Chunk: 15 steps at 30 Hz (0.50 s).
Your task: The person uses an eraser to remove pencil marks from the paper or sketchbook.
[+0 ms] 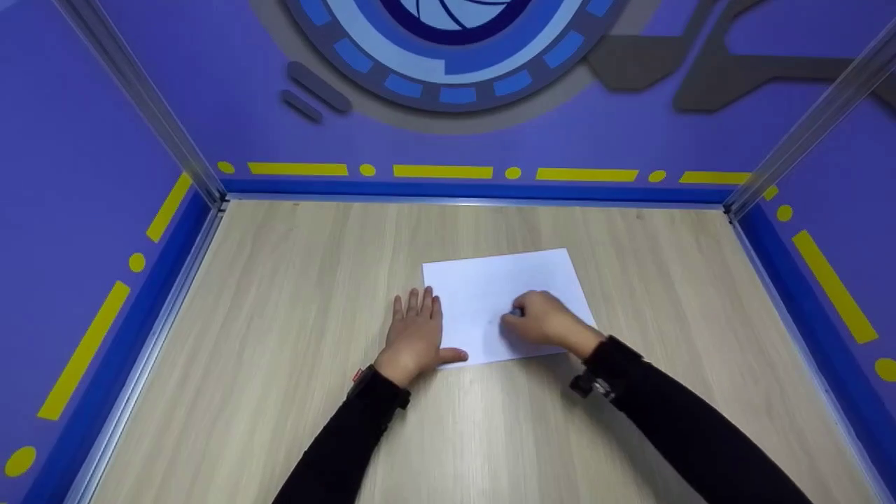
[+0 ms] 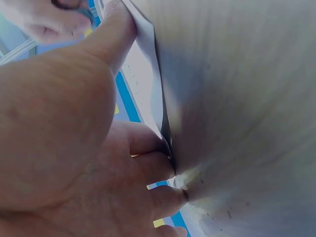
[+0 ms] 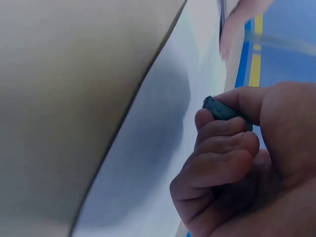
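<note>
A white sheet of paper [image 1: 504,280] lies slightly turned on the wooden table. On its left edge rests my left hand [image 1: 414,339], fingers straight and thumb spread over the lower left corner. The left wrist view shows the paper's edge [image 2: 158,94] bowed up a little off the table between thumb and fingers. My right hand [image 1: 546,320] is over the right half of the sheet. Between thumb and curled fingers it pinches a short teal stick [image 3: 223,109] with a rough, dark end. Most of the stick is hidden by the fingers. A very faint mark shows on the paper beside it.
The wooden tabletop [image 1: 294,294] runs around the paper. Purple panels with yellow dashes enclose it: a back wall [image 1: 448,150], a left wall [image 1: 70,210] and a right wall [image 1: 840,210]. Metal strips edge the table. Both wrists wear dark bands with small devices.
</note>
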{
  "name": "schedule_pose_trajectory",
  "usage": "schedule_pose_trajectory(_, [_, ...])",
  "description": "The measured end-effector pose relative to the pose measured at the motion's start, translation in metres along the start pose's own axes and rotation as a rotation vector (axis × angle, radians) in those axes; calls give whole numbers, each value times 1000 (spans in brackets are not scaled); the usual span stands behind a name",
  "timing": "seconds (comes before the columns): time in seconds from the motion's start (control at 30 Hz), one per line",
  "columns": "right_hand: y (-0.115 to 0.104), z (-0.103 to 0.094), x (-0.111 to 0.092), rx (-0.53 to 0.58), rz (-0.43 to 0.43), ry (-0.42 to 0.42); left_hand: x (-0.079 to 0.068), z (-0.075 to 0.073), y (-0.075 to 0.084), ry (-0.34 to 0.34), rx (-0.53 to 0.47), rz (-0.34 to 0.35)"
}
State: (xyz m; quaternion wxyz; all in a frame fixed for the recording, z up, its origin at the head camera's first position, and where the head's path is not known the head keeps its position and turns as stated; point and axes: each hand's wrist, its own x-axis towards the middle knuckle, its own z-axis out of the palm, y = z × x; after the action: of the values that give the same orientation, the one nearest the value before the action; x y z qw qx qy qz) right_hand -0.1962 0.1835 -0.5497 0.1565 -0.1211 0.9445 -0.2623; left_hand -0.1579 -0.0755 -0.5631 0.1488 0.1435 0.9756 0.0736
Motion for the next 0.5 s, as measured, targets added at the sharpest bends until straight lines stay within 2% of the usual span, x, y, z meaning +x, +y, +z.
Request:
schedule_pose_trajectory(0.17, [-39,20,17,-14,-20,-48,-2,0,1,7,7,2])
schedule_pose_trajectory(0.27, [-50,30,24,-26,6,-80,-2,-1,2,12,25,8])
schedule_pose_trajectory(0.37, [-49,33,27,-36,30,-103,-2,-1,2,11,37,9])
schedule_pose_trajectory(0.5, [-33,26,26,-29,31,-92,-1,0,1,2,43,-2])
